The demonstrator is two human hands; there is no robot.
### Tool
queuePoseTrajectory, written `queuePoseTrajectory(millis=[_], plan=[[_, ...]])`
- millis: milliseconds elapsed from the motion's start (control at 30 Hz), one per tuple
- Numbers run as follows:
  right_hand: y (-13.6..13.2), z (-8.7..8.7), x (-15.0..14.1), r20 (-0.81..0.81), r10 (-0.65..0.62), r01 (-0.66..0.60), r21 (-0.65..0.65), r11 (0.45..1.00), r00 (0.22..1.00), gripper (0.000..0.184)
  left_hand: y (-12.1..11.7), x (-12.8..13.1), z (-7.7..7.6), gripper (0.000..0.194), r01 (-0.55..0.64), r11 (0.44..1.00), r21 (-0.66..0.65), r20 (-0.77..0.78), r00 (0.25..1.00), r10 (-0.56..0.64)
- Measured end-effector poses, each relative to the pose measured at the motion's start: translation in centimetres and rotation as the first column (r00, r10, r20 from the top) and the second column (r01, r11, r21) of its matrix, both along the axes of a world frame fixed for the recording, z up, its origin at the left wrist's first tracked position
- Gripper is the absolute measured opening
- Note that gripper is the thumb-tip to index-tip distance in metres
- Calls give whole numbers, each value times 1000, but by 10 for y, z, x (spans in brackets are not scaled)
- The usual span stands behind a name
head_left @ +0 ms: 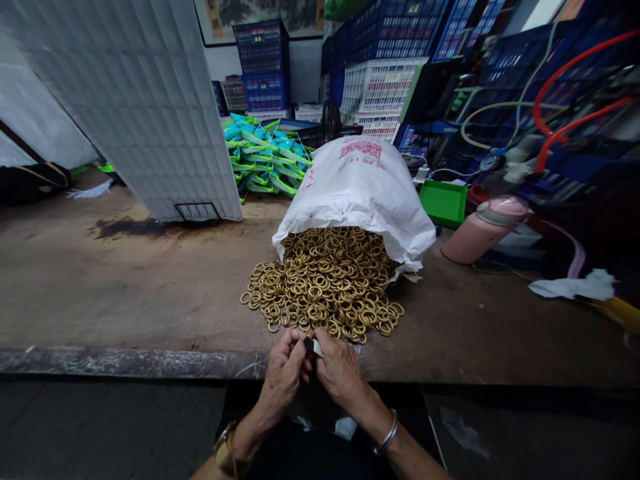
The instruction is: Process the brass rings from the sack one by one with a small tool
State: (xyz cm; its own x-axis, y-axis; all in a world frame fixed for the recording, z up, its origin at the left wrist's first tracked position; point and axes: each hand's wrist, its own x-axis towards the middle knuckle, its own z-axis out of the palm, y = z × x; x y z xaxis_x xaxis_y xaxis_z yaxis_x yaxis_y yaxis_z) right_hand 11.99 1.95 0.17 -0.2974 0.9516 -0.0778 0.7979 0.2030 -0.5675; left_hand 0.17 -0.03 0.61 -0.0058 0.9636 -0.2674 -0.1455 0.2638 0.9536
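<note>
My left hand [285,367] and my right hand [341,370] meet at the front edge of the table, fingers pinched together. Between their fingertips is a small dark and white piece [317,347], too small to make out its kind. Just beyond the fingers lies a heap of brass-coloured rings [325,287], spilling from the mouth of a white woven sack [350,193] with red print. The sack lies on its side, its opening facing me. Both palms are turned partly out of sight.
A tall white ribbed panel [170,120] stands at left on the wooden table [125,287]. Blue-green bundled pieces [267,153] lie behind. To the right are a green tray [443,203], a pink bottle [483,233] and orange hoses [545,100]. Stacked crates [385,87] fill the back.
</note>
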Motion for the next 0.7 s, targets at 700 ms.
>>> queuePoseTrajectory(millis=[700], plan=[[9, 4, -14, 197, -88, 97, -35, 995, 976, 18, -16, -10, 6, 32, 11, 1000, -21, 84, 996, -9]])
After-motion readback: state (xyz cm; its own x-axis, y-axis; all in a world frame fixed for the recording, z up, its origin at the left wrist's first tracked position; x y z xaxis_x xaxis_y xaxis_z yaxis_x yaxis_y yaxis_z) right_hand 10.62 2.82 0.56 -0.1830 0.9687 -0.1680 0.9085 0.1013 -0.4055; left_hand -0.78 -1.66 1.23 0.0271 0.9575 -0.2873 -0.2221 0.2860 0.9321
